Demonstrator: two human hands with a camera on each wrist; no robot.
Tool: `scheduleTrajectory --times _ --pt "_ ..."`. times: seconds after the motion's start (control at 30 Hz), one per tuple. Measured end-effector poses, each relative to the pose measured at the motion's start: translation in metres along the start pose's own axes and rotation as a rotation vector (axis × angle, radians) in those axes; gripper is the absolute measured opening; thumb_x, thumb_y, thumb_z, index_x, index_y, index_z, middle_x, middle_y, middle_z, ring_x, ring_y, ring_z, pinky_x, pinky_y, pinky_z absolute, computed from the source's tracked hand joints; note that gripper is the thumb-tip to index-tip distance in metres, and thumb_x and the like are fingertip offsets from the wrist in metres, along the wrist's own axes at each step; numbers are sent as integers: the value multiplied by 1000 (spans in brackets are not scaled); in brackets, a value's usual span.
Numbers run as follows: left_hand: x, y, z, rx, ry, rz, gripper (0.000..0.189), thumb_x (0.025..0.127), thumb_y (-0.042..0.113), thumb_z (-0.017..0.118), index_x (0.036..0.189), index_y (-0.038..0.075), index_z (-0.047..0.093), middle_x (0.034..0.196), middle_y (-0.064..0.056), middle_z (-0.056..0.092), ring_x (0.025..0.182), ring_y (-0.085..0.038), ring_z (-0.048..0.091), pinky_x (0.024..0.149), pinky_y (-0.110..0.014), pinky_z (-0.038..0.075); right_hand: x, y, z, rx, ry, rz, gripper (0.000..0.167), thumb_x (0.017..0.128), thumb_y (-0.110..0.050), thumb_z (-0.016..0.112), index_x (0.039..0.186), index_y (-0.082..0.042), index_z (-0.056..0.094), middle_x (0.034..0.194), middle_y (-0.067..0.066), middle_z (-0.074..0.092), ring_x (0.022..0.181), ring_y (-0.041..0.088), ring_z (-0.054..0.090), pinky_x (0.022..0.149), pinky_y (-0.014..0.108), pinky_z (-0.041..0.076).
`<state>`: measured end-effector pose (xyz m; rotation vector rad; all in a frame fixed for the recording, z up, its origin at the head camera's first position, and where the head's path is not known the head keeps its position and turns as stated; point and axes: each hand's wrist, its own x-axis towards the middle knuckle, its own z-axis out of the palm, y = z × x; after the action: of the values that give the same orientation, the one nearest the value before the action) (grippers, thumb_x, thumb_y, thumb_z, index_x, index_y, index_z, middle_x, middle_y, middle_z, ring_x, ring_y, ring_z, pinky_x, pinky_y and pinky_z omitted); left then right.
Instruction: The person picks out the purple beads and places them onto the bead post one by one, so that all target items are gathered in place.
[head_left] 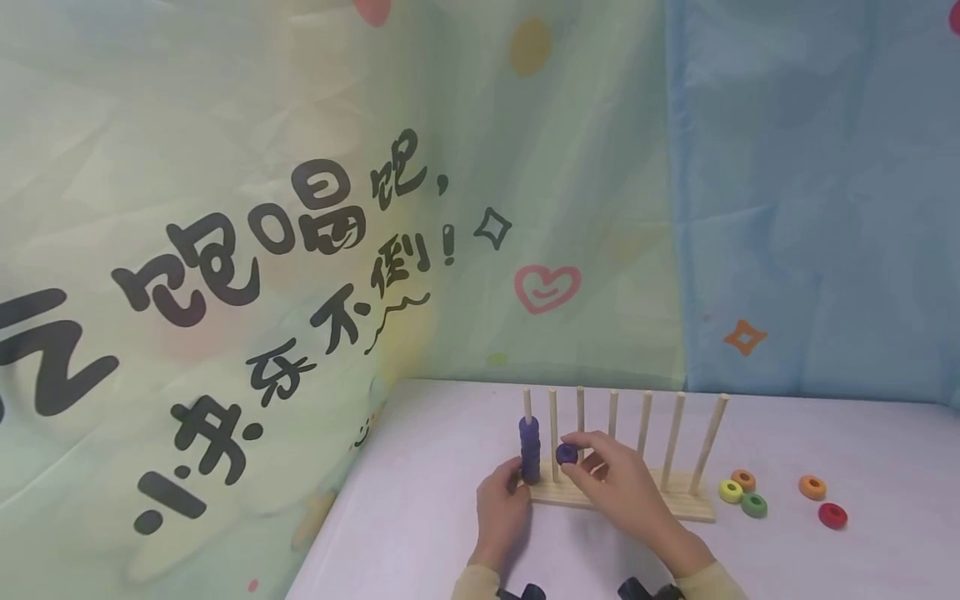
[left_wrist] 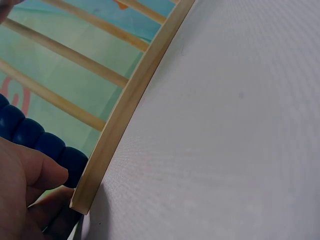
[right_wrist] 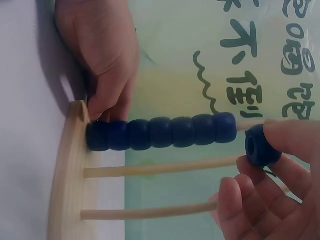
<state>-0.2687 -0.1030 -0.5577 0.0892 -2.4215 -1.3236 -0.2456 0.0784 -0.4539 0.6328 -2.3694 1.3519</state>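
Observation:
A wooden peg rack (head_left: 581, 496) with several upright pegs stands on the table. Dark purple-blue beads (head_left: 529, 450) are stacked on its leftmost peg, and bare peg shows above them. My left hand (head_left: 501, 510) holds the rack's left end, its thumb (left_wrist: 47, 172) close by the lowest bead and other fingers partly hidden behind the base. Between thumb and index finger my right hand (head_left: 618, 487) pinches one loose purple-blue bead (right_wrist: 261, 146). The bead's hole shows in the right wrist view, and it is off the pegs, close to the stacked peg's upper end there.
Right of the rack lie a yellow bead (head_left: 731, 492), a green bead (head_left: 753, 505) and an orange bead (head_left: 743, 479) close together. Farther right are another orange bead (head_left: 812, 487) and a red bead (head_left: 832, 516). Printed cloth (head_left: 562, 208) hangs behind and left of the table.

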Motion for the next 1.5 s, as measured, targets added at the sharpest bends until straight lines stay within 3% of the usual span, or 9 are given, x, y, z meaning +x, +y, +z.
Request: scheduleTrajectory --times 0.4,0.57,0.87,1.1,1.4,1.5 --pt "-1 0 -3 4 7 5 41 77 0 63 116 10 70 116 -7 71 114 -29 63 103 -49 46 24 -13 -3 19 59 -83 31 85 -7 72 116 -11 68 97 -4 71 74 6 62 61 24 55" --pt "1 -2 -1 -3 0 -8 41 78 0 63 117 10 69 117 -6 70 116 -28 63 104 -48 46 37 -19 -11 21 43 -122 32 85 -9 73 116 -12 68 100 -4 71 74 7 63 62 24 56" --pt "0 1 -1 -12 13 22 40 77 0 64 115 10 70 115 -5 71 114 -28 64 103 -49 46 56 -37 -18 -16 7 -149 31 86 -14 73 117 -13 69 105 -4 71 74 7 64 63 24 55" --pt "1 3 -2 -7 -15 -17 41 78 0 62 117 11 69 118 -5 70 117 -26 62 105 -48 45 66 -44 -18 -48 -16 -188 32 88 -14 71 119 -14 68 111 -2 70 76 7 64 64 24 56" --pt "-1 4 -4 -13 1 16 40 77 -1 63 115 9 70 117 -6 70 115 -28 63 104 -49 46 78 -51 -14 -85 -24 -149 35 89 -16 70 123 -13 66 114 2 70 77 11 66 56 24 51" --pt "-1 4 -4 -19 2 25 40 77 -1 63 115 10 70 117 -6 70 115 -28 63 104 -49 45 81 -53 -12 -102 -20 -127 35 88 -18 71 123 -14 67 113 2 70 69 8 62 53 24 48"
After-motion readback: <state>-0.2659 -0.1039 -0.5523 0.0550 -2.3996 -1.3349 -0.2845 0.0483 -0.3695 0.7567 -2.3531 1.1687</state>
